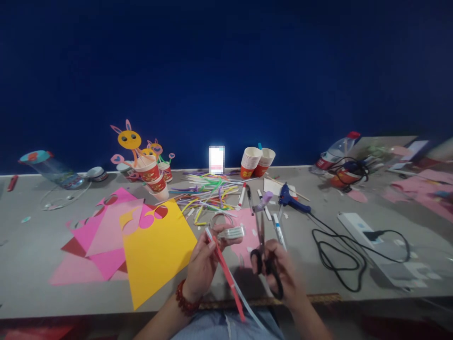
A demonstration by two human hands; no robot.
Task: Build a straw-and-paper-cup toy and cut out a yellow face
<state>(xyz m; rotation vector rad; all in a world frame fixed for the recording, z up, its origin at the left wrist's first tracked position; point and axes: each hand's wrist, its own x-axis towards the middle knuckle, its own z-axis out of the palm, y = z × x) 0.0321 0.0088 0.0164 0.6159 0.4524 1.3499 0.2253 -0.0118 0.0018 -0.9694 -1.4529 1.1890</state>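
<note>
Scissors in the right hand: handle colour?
Black. The scissor handles show best in the head view, the only one here.

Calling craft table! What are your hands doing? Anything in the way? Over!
Left hand: holding red and white strips. Right hand: holding scissors. Pink sheet lying between them. Over.

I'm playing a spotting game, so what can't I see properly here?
In the head view:
Bright screen: pixel blocks hide what it shows.
Right hand: blurred, so its fingertips are unclear.
Far-right pink paper: cut off by the picture's edge.
Small pale block: markings too small to read.
</note>
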